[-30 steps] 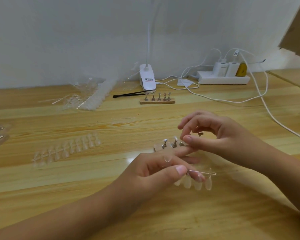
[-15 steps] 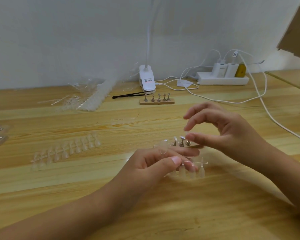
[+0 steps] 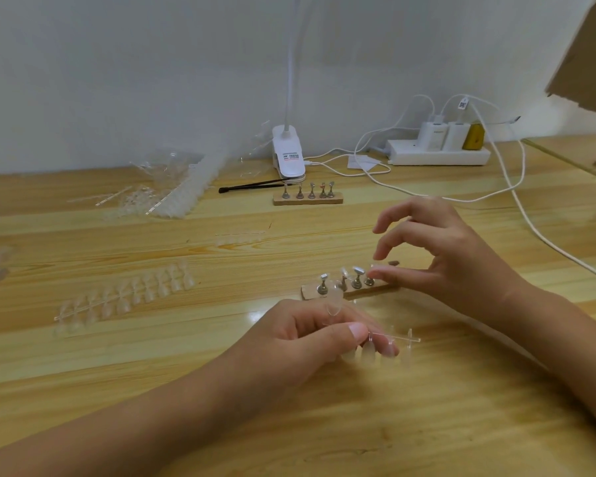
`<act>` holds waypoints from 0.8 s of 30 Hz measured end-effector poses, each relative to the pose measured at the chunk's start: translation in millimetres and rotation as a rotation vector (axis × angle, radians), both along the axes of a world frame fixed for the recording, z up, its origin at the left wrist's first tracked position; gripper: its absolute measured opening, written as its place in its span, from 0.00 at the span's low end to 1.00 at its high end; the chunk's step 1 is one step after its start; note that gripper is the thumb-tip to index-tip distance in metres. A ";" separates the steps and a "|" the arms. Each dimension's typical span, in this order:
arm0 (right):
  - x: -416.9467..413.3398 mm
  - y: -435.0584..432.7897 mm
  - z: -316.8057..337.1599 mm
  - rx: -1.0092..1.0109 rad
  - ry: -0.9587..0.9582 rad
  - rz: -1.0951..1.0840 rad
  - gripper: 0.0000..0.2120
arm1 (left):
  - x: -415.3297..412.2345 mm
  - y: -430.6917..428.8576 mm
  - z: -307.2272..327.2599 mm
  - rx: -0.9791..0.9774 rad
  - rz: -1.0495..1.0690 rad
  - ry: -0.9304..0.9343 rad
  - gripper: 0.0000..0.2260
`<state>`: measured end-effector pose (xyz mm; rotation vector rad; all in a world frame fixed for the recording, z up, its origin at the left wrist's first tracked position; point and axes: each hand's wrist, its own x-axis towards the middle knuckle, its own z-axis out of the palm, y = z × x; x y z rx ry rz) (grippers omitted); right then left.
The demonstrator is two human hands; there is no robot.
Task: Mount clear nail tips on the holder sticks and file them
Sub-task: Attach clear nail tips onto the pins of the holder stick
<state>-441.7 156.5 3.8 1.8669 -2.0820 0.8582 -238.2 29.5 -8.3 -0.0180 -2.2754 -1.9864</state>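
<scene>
My left hand [image 3: 310,333] pinches a clear plastic strip of nail tips [image 3: 391,342] between thumb and fingers; several clear tips hang from it just above the table. Just beyond it lies a small wooden base with metal holder sticks [image 3: 351,286]. My right hand [image 3: 441,266] hovers over the right end of that base, thumb and forefinger close together at a holder stick; a clear tip between them is too faint to make out. Its other fingers are raised and curled.
A long strip of clear tips [image 3: 128,297] lies at the left. A second wooden holder base [image 3: 308,197], a black tool [image 3: 255,185], a lamp clamp [image 3: 288,156], plastic bags [image 3: 172,180] and a power strip [image 3: 437,154] with white cables line the back of the wooden table [image 3: 221,256].
My left hand with its strip has shifted slightly toward me and down. My right hand has opened its upper fingers and moved a little right along the holder base.
</scene>
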 end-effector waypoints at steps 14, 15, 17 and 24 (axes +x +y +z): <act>16.7 1.4 9.4 -0.085 -0.383 0.210 0.09 | -8.5 -11.1 -2.3 0.446 0.003 0.024 0.14; 17.2 1.1 8.8 -0.063 -0.318 0.205 0.09 | -8.9 -11.9 -1.8 0.492 -0.011 0.028 0.15; 18.3 0.0 7.2 -0.024 -0.161 0.190 0.12 | -9.7 -13.4 -1.1 0.581 -0.032 0.030 0.16; 17.6 1.6 11.6 -0.042 0.000 0.202 0.06 | -11.1 -17.3 -1.0 0.727 -0.059 0.034 0.14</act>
